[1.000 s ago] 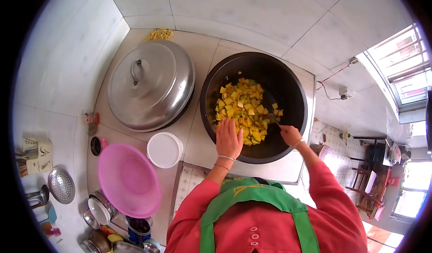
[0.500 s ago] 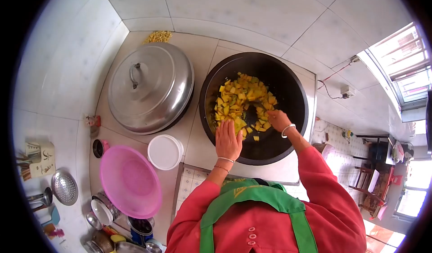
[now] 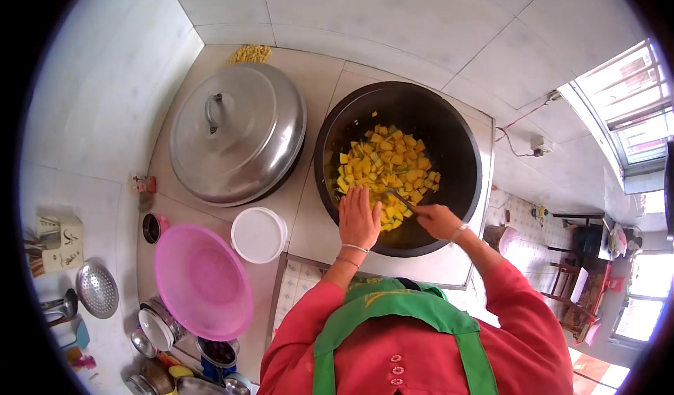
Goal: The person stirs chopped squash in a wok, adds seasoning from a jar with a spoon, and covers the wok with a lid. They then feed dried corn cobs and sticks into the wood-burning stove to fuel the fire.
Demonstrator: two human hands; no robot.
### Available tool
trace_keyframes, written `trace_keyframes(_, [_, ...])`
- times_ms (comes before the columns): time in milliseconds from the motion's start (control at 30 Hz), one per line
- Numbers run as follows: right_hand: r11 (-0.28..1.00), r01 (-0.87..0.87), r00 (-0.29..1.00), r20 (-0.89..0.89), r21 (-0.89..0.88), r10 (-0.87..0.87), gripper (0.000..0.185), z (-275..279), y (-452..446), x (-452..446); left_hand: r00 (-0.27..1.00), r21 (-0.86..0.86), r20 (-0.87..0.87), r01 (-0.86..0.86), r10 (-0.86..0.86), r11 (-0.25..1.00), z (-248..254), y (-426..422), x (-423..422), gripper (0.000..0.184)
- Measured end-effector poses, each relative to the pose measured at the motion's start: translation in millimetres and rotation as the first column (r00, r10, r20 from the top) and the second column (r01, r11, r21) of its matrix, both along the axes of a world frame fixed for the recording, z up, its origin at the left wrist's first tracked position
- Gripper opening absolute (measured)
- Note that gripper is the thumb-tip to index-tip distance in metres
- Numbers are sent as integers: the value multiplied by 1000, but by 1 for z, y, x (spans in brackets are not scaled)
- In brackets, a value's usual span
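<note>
A large dark wok (image 3: 463, 177) holds a heap of yellow, diced pumpkin-like pieces (image 3: 400, 160). My right hand (image 3: 437, 221) is closed around the handle of a cooking spatula (image 3: 402, 200), over the near right side of the wok. The spatula's head is mostly hidden among the pieces, so its exact shape cannot be made out. At the near left rim, my left hand (image 3: 359, 219) is stretched out with fingers straight and close together, holding nothing. Its fingertips reach over the edge of the food; whether they touch it is unclear.
Left of the wok, a domed metal lid (image 3: 239, 135) covers another pot. A white lidded bucket (image 3: 259, 235) and a pink basin (image 3: 203, 282) stand on the tiled counter. Ladles and a skimmer (image 3: 97, 290) hang at the left wall. A wall socket (image 3: 541, 146) is at right.
My right hand has drawn back toward the near right rim, and the spatula's handle shows now. The yellow pieces have shifted into a fuller heap. My left hand stays nearly in place.
</note>
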State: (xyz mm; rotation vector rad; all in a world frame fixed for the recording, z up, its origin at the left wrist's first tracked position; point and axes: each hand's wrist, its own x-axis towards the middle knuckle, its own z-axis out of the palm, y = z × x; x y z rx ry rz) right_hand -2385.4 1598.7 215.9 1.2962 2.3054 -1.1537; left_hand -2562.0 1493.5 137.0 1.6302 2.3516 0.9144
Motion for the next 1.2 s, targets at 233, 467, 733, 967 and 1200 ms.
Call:
trace_keyframes(233, [998, 36, 999, -21, 55, -35, 29, -61, -8, 23, 1000, -14, -11, 10, -10, 1000, -4, 1, 0, 43])
trace_keyframes(467, [906, 310, 941, -228, 288, -250, 26, -59, 82, -31, 1000, -8, -22, -6, 6, 1000, -4, 2, 2, 44])
trace_keyframes(733, [935, 162, 986, -80, 316, -144, 34, -106, 35, -29, 1000, -13, -19, -14, 14, 1000, -2, -1, 2, 44])
trace_keyframes(967, [992, -122, 960, 259, 43, 107, 34, 9, 6, 59, 1000, -4, -13, -13, 13, 1000, -2, -1, 2, 42])
trace_keyframes(1200, [964, -27, 977, 210, 264, -31, 29, -67, 34, 40, 999, 2, -50, -5, 5, 1000, -4, 1, 2, 42])
